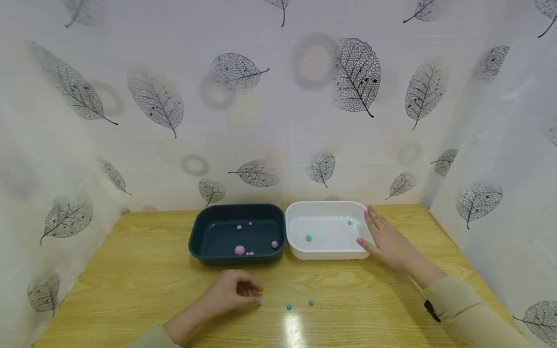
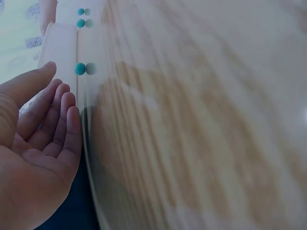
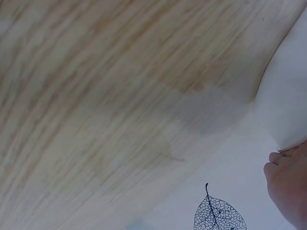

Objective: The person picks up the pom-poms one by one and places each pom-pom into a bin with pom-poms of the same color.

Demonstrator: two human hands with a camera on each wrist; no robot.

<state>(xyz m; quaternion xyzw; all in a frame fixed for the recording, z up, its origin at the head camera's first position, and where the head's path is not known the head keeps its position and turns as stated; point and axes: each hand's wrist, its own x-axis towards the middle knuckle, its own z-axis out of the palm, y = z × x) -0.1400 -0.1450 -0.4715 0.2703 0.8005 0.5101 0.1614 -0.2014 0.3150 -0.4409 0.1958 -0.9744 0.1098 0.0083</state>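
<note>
My left hand [image 1: 232, 292] hovers low over the table in front of the dark blue tub, its fingers loosely bent. Just beyond its thumb tip lies a small teal ball [image 1: 259, 303]; in the left wrist view a gap shows between the fingers and this ball [image 2: 80, 68]. Two more teal balls, one in the middle [image 1: 289, 307] and one farther right [image 1: 311, 302], sit in a row with it. At the white tub's [image 1: 328, 254] right end rests my right hand [image 1: 387, 241], fingers extended along the rim and thumb over the edge. The right wrist view shows only part of this hand [image 3: 290, 184].
The dark blue tub [image 1: 237, 261] stands left of the white one, side by side, with several pink balls [image 1: 240, 250] inside. Two teal balls, one nearer [image 1: 308, 238] and one at the back [image 1: 349, 223], lie in the white tub. A leaf-print curtain [image 1: 278, 121] surrounds the wooden table [image 1: 143, 270].
</note>
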